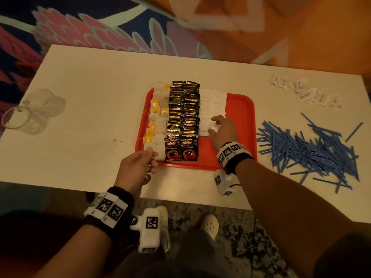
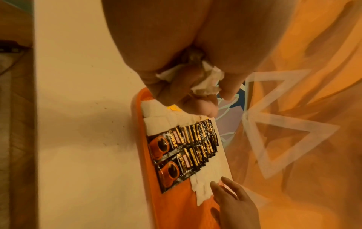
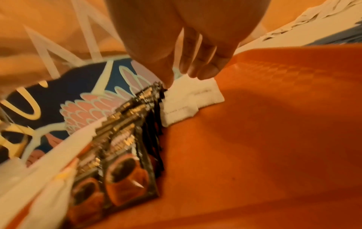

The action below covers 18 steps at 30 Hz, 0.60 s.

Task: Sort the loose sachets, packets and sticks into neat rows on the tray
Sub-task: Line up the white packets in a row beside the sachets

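A red tray [image 1: 239, 117] lies mid-table. It carries rows of tea bags [image 1: 158, 119] on its left, two columns of black coffee sachets [image 1: 183, 117] in the middle, and a column of white sachets [image 1: 212, 103] to their right. My left hand [image 1: 151, 157] is at the tray's near left corner. In the left wrist view its curled fingers [image 2: 168, 91] grip crumpled white tea bags [image 2: 207, 82]. My right hand [image 1: 217, 125] rests on the nearest white sachets [image 3: 188, 99], fingertips [image 3: 203, 72] touching them and thumb at their left edge.
A heap of blue sticks [image 1: 309, 151] lies on the white table [image 1: 80, 121] right of the tray. Loose white sachets [image 1: 305, 93] are scattered at the far right. Two clear cups [image 1: 30, 115] lie at the left edge. The tray's right part is bare.
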Each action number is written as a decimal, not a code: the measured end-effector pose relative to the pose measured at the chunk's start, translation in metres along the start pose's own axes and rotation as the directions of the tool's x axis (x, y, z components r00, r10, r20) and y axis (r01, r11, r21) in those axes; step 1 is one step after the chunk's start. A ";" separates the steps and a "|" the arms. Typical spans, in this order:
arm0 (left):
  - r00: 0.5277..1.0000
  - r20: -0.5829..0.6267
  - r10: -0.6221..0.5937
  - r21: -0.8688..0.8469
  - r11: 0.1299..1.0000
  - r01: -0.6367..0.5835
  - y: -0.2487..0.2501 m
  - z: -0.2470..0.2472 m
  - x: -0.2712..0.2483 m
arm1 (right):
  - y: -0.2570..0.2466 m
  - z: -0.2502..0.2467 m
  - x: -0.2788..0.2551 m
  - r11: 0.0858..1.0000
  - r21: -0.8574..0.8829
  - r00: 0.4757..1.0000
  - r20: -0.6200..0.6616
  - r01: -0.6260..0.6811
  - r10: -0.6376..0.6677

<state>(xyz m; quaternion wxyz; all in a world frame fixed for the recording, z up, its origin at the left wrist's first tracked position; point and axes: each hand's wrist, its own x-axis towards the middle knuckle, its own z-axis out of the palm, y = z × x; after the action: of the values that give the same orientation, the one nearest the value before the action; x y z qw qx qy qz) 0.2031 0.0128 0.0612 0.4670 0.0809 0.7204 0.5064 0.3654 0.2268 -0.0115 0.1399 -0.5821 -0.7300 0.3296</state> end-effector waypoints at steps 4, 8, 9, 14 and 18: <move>0.993 0.080 -0.084 -0.120 0.988 0.093 0.015 0.024 -0.001 | -0.019 -0.030 -0.026 0.985 0.174 1.000 -0.014 0.014 -0.011; 0.979 0.184 -0.082 -0.157 0.981 0.112 0.029 0.051 -0.008 | -0.038 -0.055 -0.063 0.944 0.329 0.999 0.047 0.010 -0.027; 0.974 0.211 -0.076 -0.154 0.982 0.110 0.033 0.057 -0.011 | -0.043 -0.061 -0.073 0.932 0.363 0.996 0.079 0.008 -0.040; 0.942 0.327 -0.075 -0.097 0.989 0.112 0.046 0.084 -0.025 | -0.062 -0.082 -0.110 0.931 0.364 0.969 0.231 -0.003 -0.087; 0.940 0.337 -0.044 0.041 0.999 0.032 0.056 0.099 -0.035 | -0.069 -0.092 -0.125 0.905 0.413 0.963 0.269 -0.105 -0.011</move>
<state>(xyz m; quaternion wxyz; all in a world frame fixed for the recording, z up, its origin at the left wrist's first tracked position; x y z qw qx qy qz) 0.2774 0.0834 0.1218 0.5919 0.1606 0.6398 0.4632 0.4023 0.1308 0.1240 0.1559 -0.5060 -0.6388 0.5582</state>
